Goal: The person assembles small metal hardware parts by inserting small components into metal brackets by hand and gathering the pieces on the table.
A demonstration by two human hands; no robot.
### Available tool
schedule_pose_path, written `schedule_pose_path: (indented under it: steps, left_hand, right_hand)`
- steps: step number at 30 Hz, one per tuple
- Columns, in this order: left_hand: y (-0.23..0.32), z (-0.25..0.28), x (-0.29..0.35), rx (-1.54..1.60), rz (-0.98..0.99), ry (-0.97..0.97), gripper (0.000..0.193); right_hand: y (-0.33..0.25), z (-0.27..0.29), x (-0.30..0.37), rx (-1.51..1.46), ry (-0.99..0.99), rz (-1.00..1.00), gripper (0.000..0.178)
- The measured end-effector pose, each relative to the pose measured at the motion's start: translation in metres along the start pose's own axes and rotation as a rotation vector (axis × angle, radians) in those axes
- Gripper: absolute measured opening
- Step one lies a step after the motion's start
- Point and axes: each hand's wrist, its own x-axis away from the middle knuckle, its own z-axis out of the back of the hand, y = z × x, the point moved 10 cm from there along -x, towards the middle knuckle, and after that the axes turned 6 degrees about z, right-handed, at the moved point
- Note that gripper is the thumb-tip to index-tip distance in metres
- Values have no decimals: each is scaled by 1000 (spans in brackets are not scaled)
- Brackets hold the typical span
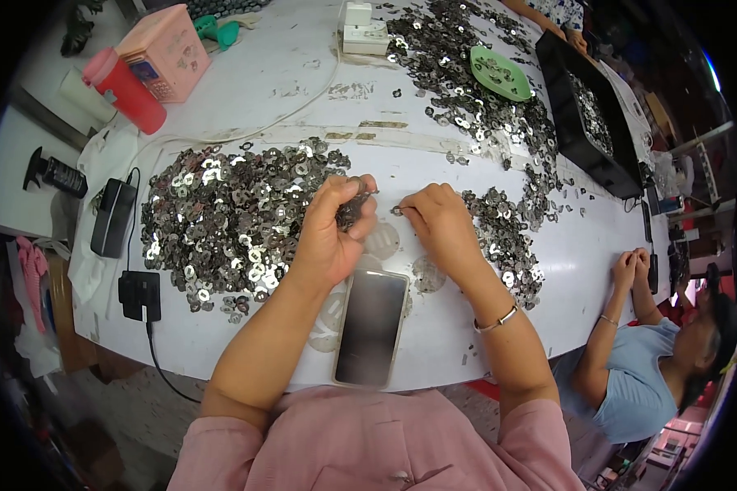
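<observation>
My left hand point(333, 233) is curled around several small flat metal pieces point(350, 214), which show between the thumb and fingers. Just to its right, my right hand point(444, 231) pinches one small metal piece point(396, 210) between thumb and fingertips. The hands are a little apart, over the white table point(434, 348). A big heap of like metal pieces point(221, 221) spreads out left of my left hand. A smaller heap point(508, 237) lies to the right of my right hand. Between my forearms a dark-screened phone point(372, 329) in a light case lies flat.
At the far right are more loose pieces point(442, 61), a green tray point(499, 74) and a black bin point(585, 114). A power strip point(365, 37) trails a white cable. On the left stand a red cup point(127, 90), a pink box point(165, 53) and black adapters point(139, 296). A co-worker point(630, 368) sits at right.
</observation>
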Motion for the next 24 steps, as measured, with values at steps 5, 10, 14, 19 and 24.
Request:
schedule_pose_path:
  steps: [5,10,14,19,24]
  left_hand:
    - [-8,3,-1,-80,37,7,12]
    - [-19,-4,7,-184,56,67,9]
    - [-26,-14,12,-153,102,-43,12]
    - [-28,-14,13,-154,78,44,18]
    - [-36,-19,16,-169,129,-37,14]
  right_hand:
    - [25,-8,22,-851,100,-521,9]
    - [4,-25,34,-1551,102,-726,13]
    - [-13,-21,32,-1583,132,-664,13]
    - [-25,-13,31,-1587,200,-656,11]
    - [-24,-16,34,-1603,248,-688,10]
